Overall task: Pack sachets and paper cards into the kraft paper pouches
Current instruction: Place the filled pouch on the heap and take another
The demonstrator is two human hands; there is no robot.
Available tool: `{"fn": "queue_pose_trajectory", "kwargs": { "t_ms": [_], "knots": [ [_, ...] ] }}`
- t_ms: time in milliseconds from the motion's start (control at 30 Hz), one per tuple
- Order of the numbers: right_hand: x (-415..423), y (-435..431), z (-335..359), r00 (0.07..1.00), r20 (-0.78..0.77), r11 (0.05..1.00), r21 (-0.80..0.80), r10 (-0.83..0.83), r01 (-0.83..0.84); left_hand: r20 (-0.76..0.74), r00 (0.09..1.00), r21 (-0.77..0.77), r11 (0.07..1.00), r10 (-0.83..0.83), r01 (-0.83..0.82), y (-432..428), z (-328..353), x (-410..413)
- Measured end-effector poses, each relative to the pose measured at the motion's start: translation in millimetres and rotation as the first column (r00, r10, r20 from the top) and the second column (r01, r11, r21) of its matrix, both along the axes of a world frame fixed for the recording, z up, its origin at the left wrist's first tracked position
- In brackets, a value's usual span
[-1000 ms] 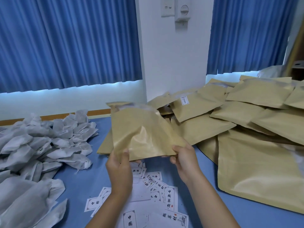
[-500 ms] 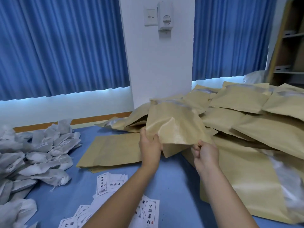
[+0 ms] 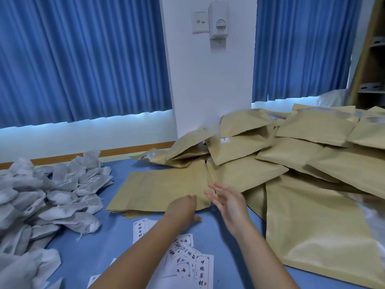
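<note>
Nearby, sachets (image 3: 52, 197), cards (image 3: 187, 259), heaped pouches (image 3: 312, 163).

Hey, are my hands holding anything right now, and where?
Right hand holds nothing, fingers spread. Left hand touches the flat pouch stack at its near corner; a pinch cannot be told.

Blue curtains (image 3: 83, 59) flank a white wall pillar (image 3: 212, 80) bearing a switch plate (image 3: 200, 22); wooden shelving (image 3: 370, 59) stands right.

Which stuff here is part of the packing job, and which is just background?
Job: flat pouch stack, pouch pile, sachets, paper cards, left hand, right hand.
Just there: curtains, wall switch, shelf.
</note>
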State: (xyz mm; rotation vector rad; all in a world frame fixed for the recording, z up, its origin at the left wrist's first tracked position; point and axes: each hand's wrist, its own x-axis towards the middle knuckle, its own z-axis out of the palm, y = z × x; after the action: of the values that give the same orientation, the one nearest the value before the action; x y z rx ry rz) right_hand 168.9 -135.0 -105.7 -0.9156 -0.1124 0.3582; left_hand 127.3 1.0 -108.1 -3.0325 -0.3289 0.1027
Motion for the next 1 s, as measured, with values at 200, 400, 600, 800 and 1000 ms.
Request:
{"fn": "queue_pose_trajectory", "kwargs": {
  "t_ms": [200,400,600,800,1000],
  "knots": [
    [-36.0,31.6,-16.5,0.997,0.075,0.898,-0.436,-0.017,0.049,0.230,0.972,0.133,0.991,-0.053,0.022,27.3,-8.4,-31.8],
    [-51.2,35.9,-5.8,0.981,-0.096,0.968,-0.172,0.167,-0.182,0.820,0.562,-0.364,0.856,0.109,0.367,50.5,-13.3,-94.6],
    [-59.3,37.5,-15.4,0.970,-0.118,0.964,-0.137,0.213,-0.228,0.779,0.624,-0.426,0.786,0.065,0.449,70.9,-27.1,-138.9],
    [-78.2,54.8,-20.8,0.958,-0.140,0.965,-0.044,0.252,-0.260,0.614,0.789,-0.465,0.814,0.012,0.349,56.6,-27.1,-135.4],
    [-86.4,56.3,-22.3,0.920,-0.094,0.924,0.048,0.381,-0.378,0.591,0.798,-0.549,0.783,0.117,0.292,51.3,-37.6,-127.6]
  ]
}}
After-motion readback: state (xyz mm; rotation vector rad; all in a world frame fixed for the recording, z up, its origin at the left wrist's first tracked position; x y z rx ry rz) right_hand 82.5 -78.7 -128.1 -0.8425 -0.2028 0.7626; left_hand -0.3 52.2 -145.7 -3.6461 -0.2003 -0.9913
